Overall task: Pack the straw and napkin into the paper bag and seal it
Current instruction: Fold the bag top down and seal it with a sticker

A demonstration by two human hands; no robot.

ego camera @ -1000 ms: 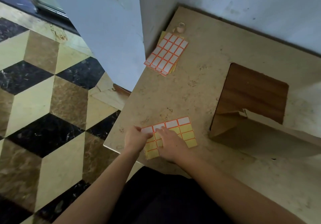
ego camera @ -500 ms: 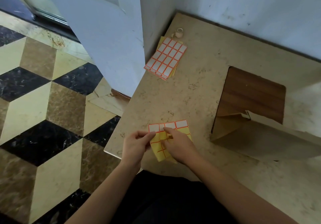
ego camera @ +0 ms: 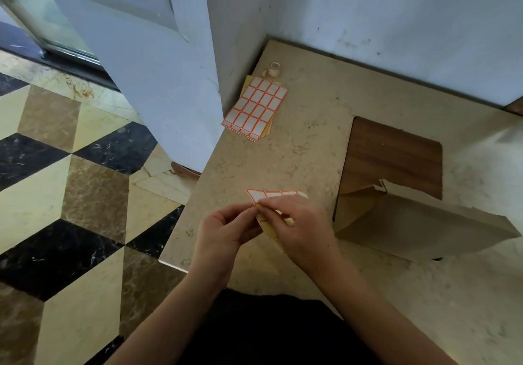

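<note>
A brown paper bag (ego camera: pixel 418 228) lies on its side at the right of the marble table (ego camera: pixel 308 152), its torn mouth toward the left. In front of me both hands hold a label sheet (ego camera: pixel 271 195) with orange-edged white stickers, lifted off the table and bent. My left hand (ego camera: pixel 223 228) pinches its near left corner. My right hand (ego camera: pixel 297 223) grips the sheet from the right, fingertips meeting the left thumb at a sticker's edge. No straw or napkin shows.
A stack of label sheets (ego camera: pixel 254 108) lies at the table's far left beside a small tape roll (ego camera: pixel 274 69). A wooden inset (ego camera: pixel 396 155) shows behind the bag. White walls border the table; patterned floor (ego camera: pixel 70 180) is to the left.
The label sheet lay flat on the table under both hands a second ago. Now it is raised and curled, with the fingers pinching at its near left corner.
</note>
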